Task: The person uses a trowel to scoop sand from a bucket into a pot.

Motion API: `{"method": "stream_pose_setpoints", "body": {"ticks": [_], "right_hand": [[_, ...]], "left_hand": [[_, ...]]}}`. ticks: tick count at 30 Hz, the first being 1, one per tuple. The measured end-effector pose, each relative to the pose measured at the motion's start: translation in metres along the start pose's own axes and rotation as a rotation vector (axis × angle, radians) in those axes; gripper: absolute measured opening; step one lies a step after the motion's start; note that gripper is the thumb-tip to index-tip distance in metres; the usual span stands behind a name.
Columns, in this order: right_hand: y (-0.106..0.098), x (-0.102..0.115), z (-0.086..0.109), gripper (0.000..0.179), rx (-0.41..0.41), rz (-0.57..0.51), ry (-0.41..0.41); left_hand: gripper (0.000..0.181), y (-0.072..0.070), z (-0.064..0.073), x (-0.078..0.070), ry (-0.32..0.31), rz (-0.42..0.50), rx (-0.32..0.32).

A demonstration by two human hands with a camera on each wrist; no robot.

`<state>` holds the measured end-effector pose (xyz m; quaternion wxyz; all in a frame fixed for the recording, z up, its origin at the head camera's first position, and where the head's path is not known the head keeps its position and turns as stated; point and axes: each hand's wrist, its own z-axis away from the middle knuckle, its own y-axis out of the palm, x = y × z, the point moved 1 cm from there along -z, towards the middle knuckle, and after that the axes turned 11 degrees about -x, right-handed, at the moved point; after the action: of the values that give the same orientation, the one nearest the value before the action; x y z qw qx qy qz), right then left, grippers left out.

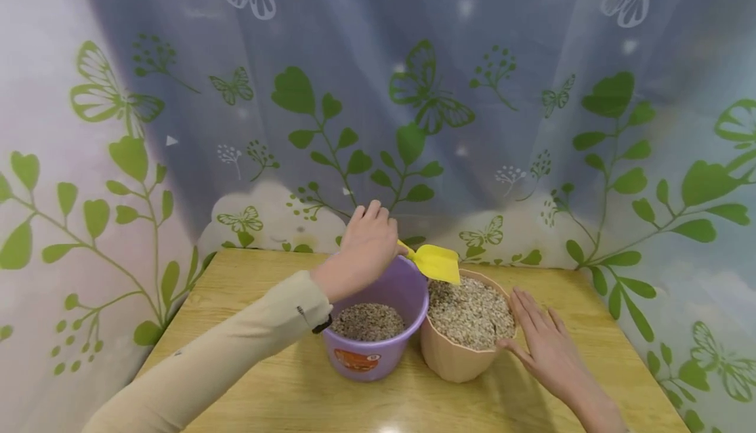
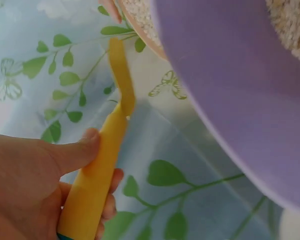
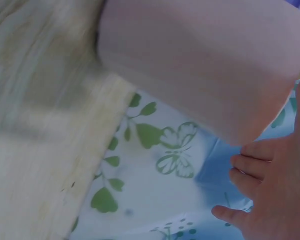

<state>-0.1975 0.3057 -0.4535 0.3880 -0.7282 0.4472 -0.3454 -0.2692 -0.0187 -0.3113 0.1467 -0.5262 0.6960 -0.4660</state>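
My left hand (image 1: 371, 239) grips a yellow toy shovel (image 1: 438, 263) by its thick handle, above the back rim of a purple bucket (image 1: 397, 356). The blade reaches over the near-left edge of a peach pot (image 1: 447, 359); no grains show on it. In the left wrist view, thumb and fingers wrap the shovel handle (image 2: 92, 180). Coarse beige grains (image 1: 472, 315) fill the pot almost to its rim, while a lower layer of grains (image 1: 369, 323) covers the bucket's bottom. With fingers extended, my right hand (image 1: 546, 348) touches the pot's right side.
Both containers stand side by side on a light wooden table (image 1: 266, 380). Behind and around it hangs a curtain (image 1: 354, 124) printed with green leaves and butterflies, close to the table's back edge. The bucket bears an orange label (image 1: 357, 359).
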Motion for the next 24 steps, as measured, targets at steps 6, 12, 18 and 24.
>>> {"method": "stream_pose_setpoints", "body": {"ticks": [6, 12, 18, 24], "right_hand": [[-0.002, 0.028, -0.019, 0.087, 0.028, -0.026, -0.026], [0.011, 0.063, -0.037, 0.085, -0.092, -0.024, -0.197], [0.028, 0.093, -0.053, 0.088, -0.115, -0.088, -0.26], [0.041, 0.108, -0.061, 0.093, -0.077, -0.109, -0.243]], "left_hand": [[0.05, 0.004, 0.031, 0.031, -0.093, 0.061, -0.035], [0.046, 0.01, 0.053, 0.048, -0.096, -0.073, -0.024], [0.032, 0.027, 0.063, 0.036, -0.004, -0.317, 0.155], [0.022, 0.047, 0.069, 0.015, 0.11, -0.485, 0.366]]}}
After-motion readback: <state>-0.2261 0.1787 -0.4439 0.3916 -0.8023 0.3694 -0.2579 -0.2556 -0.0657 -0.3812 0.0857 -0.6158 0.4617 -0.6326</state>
